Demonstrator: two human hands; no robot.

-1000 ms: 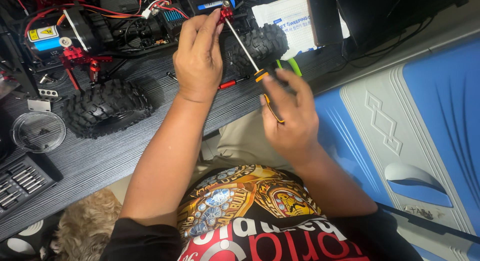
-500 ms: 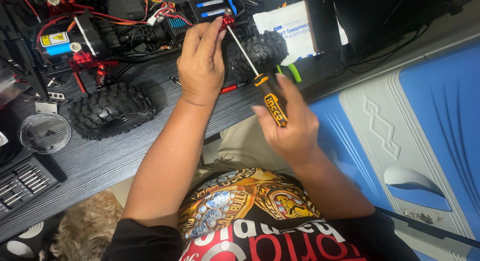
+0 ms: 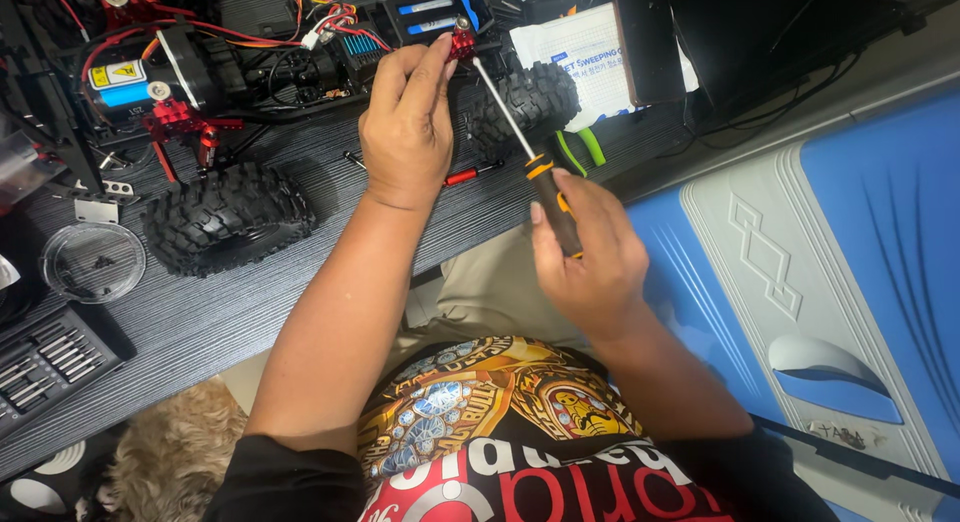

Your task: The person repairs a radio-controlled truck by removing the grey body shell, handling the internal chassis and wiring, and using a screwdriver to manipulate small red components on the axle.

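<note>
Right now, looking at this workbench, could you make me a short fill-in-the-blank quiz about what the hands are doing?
1. The right hand grips the black-and-orange handle of a ____.
2. The left hand pinches a small ____-coloured metal part at the tool's tip.
3. Left of the left forearm lies a loose knobby black ____.
4. The round clear dish holds a few tiny dark ____.

Missing words: screwdriver; red; tyre; screws

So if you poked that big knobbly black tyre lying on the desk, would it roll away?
Probably not. The loose tyre lies flat on its side on the desk, so a poke would likely just slide it. Its chunky rubber knobs would probably grip the ribbed desktop and feel squashy. Stood on its tread, it might well roll.
</note>
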